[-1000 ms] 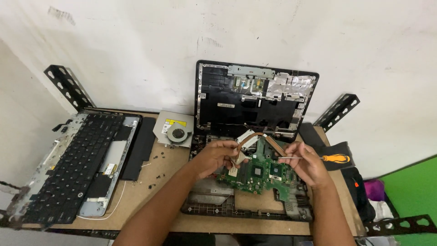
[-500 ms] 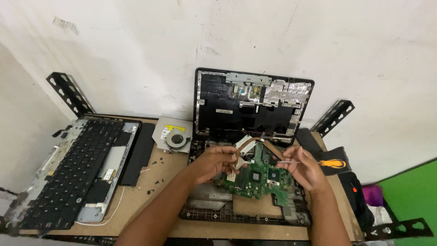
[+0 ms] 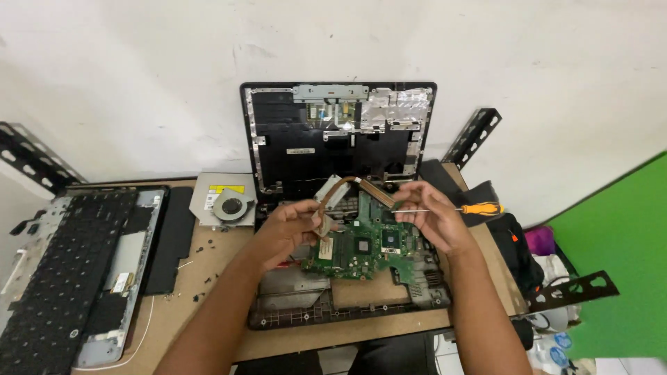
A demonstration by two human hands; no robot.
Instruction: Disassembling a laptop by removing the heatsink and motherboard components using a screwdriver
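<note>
A green motherboard (image 3: pixel 361 246) lies in the open black laptop base (image 3: pixel 292 314). Above it hangs a copper heat pipe with a metal sink block (image 3: pixel 345 183), lifted off the board. My left hand (image 3: pixel 288 229) grips the block end of this heat pipe. My right hand (image 3: pixel 432 217) holds a thin screwdriver with an orange handle (image 3: pixel 481 207), and its fingertips touch the pipe's other end. The laptop's lid shell (image 3: pixel 340 139) stands upright behind, leaning at the wall.
A removed keyboard panel (image 3: pixel 69 271) lies at the left, with a black cover strip (image 3: pixel 170 239) beside it. A silver optical drive with a round fan (image 3: pixel 224 201) sits behind. Small screws (image 3: pixel 201 278) dot the wooden table. Black slotted brackets and a green surface stand at the right.
Both hands have risen from the motherboard, and the copper heat pipe has come up with them. The view has shifted so the laptop sits more central.
</note>
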